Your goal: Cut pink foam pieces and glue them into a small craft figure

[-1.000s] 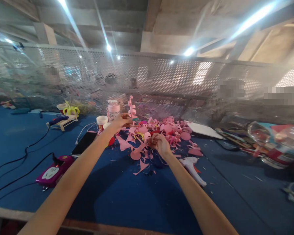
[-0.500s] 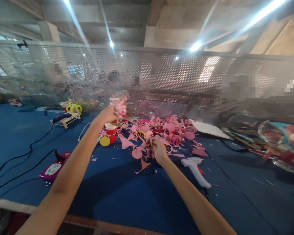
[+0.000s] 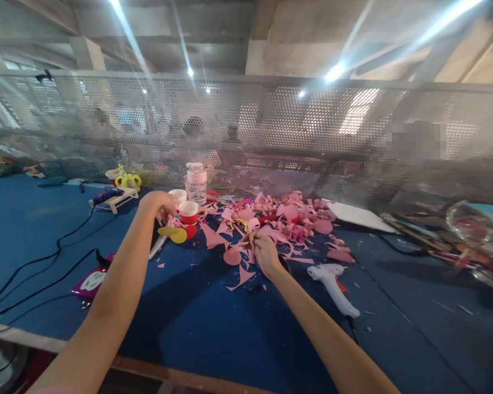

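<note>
Left hand (image 3: 158, 203) out over blue felt-covered table (image 3: 213, 334), fingers curled down just beside red-and-white paper cup (image 3: 188, 212) and yellow paper disc (image 3: 176, 235); whether it grips anything cannot tell, palm hidden; right hand (image 3: 263, 250) at near edge of heap of pink paper scraps (image 3: 279, 219), fingertips pinched together on small pink scrap (image 3: 245, 244), shape too small to make out; white glue gun (image 3: 332, 280) lies near right forearm; clear jar with pink lid (image 3: 196, 183) stands behind cup; purple box with cable (image 3: 91, 282) partly hidden by left arm.
</note>
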Demonstrator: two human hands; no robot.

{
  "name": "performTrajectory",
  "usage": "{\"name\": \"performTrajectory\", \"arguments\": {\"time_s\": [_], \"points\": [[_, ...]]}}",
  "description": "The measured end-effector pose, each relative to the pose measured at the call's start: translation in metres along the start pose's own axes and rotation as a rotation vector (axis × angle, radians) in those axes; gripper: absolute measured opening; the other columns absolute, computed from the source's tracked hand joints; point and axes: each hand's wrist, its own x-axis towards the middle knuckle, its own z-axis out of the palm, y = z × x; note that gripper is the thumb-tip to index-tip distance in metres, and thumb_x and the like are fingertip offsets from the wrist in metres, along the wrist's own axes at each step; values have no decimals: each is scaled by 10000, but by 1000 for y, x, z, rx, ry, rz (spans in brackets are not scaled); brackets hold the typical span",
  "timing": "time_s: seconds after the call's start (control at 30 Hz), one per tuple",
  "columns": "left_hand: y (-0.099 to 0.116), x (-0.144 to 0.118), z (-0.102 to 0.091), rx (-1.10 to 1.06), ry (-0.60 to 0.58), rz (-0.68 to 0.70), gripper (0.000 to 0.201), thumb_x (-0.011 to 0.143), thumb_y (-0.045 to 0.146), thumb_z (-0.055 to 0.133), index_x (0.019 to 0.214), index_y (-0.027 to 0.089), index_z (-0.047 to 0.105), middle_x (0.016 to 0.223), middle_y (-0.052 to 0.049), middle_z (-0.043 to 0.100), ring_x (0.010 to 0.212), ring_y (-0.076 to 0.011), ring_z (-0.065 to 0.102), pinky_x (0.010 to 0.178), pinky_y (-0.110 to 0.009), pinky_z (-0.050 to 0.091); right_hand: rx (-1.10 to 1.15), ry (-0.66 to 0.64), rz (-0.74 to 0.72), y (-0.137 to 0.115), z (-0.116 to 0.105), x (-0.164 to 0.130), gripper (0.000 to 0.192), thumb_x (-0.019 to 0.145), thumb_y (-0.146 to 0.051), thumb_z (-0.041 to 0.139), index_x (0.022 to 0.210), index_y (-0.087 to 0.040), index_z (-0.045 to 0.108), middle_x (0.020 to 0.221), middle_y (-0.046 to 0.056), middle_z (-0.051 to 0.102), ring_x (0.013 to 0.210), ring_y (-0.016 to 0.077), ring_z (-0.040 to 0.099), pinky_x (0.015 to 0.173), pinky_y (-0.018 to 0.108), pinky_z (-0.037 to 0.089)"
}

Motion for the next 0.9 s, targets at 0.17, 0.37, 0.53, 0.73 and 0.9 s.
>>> {"name": "performTrajectory", "arguments": {"time_s": [0.17,0.37,0.53,0.73,0.9], "points": [[1,-10,-13,101,-40,-58,108,700,198,629,728,104,675,757,-128,687,751,-241,656,671,-299,501,48,4,-18,-4,4,-3,79,521,-122,538,494,-189,506,694,25,631,758,169,592,678,270,459],[55,-39,4,183,452,443,275,864,294,425,948,119,620,934,-148,665,836,-220,616,702,-291,433,199,-88,14,-17,17,-11,220,706,-267,657,915,-232,599,1006,29,657,891,168,606,769,310,475],[115,-47,59,-55,275,1021,258,904,358,388,963,166,550,866,-68,644,748,-160,584,622,-236,392,274,18,-3,-13,12,-8,243,623,-268,737,795,-221,572,821,-27,651,727,123,600,666,262,491],[127,-35,91,-30,329,1136,183,905,241,389,833,159,537,767,-48,602,713,-167,572,595,-241,364,225,92,9,-1,-2,1,211,604,-235,734,703,-197,552,607,-55,562,534,77,514,498,193,431],[123,-21,103,-49,305,1166,175,877,136,375,955,153,530,827,-66,625,767,-185,592,644,-257,406,172,22,40,2,-4,1,206,650,-294,714,656,-180,543,467,-58,484,390,62,394,381,183,312]]}}
